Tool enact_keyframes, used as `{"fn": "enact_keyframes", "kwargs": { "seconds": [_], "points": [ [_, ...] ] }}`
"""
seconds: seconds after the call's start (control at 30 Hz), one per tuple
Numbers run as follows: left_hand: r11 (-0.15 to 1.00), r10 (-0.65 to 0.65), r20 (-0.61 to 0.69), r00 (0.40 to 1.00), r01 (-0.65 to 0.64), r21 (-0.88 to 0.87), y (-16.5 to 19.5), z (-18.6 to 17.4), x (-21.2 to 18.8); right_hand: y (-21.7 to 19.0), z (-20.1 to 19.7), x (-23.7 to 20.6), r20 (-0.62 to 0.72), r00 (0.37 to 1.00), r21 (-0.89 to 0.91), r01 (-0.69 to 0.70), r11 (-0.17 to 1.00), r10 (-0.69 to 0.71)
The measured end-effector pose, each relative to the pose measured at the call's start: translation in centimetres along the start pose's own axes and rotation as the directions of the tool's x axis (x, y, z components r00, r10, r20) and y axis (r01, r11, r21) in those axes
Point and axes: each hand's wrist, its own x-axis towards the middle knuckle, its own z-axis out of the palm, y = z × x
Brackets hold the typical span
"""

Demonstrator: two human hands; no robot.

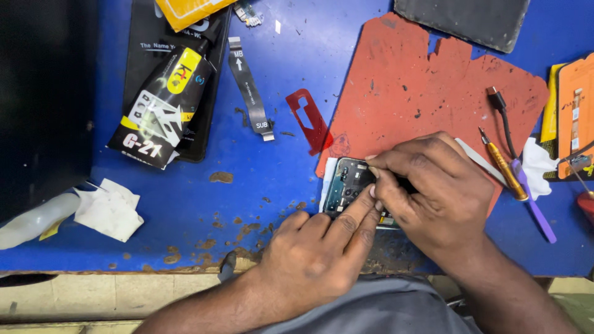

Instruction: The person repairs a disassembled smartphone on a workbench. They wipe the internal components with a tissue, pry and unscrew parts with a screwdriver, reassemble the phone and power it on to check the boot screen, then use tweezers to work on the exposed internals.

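A blue bench (278,179), scuffed and chipped to brown along its near edge, fills most of the frame. A worn red mat (421,93) with a ragged outline lies across the upper right, and a dark grey slab (464,18) sits at the top right edge. At upper left a flat black package (148,62) carries a glossy black pouch (162,114) with a yellow label, and an orange-yellow packet (189,9) overlaps its top. A black ribbon cable (249,89) runs beside it, then a small red translucent plastic piece (309,120). At far right lies an orange card (575,117), with a black cable (504,120), a yellow-handled screwdriver (502,164) and a purple pry tool (535,207) just left of it. Crumpled white paper (108,210) sits at lower left.

The opened phone (346,185), its dark inner board and camera openings facing up, rests at the centre on the mat's lower left edge. The left hand (315,253) comes from the bottom, fingers stretched flat, pressing the phone's lower part. The right hand (433,192) curls over the phone's right side, fingertips pinched together at its upper edge; whether they hold anything cannot be told.
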Motion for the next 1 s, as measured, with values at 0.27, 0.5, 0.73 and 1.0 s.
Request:
{"fn": "enact_keyframes", "kwargs": {
  "seconds": [0.27, 0.5, 0.73, 1.0],
  "points": [
    [1.000, 0.002, 0.025, 1.000, -0.002, 0.004, 0.0, -0.1, 0.0, -0.3, -0.2, 0.7, 0.026, 0.998, -0.019, 0.058, 0.998, -0.058],
    [1.000, -0.002, 0.019, 1.000, 0.001, 0.027, 0.0, 0.0, -0.2, -0.4, -0.3, 1.3, 0.050, 0.997, 0.040, 0.059, 0.997, -0.061],
    [1.000, -0.016, 0.005, 1.000, 0.016, -0.009, 0.1, 0.3, -0.2, -0.5, -0.5, 1.6, 0.104, 0.989, 0.025, 0.099, 0.995, -0.101],
    [0.999, 0.001, 0.011, 1.000, -0.001, 0.035, 0.0, 0.1, -0.1, 0.3, -0.6, 1.6, 0.125, 0.985, 0.074, 0.113, 0.991, -0.121]
  ]
}}
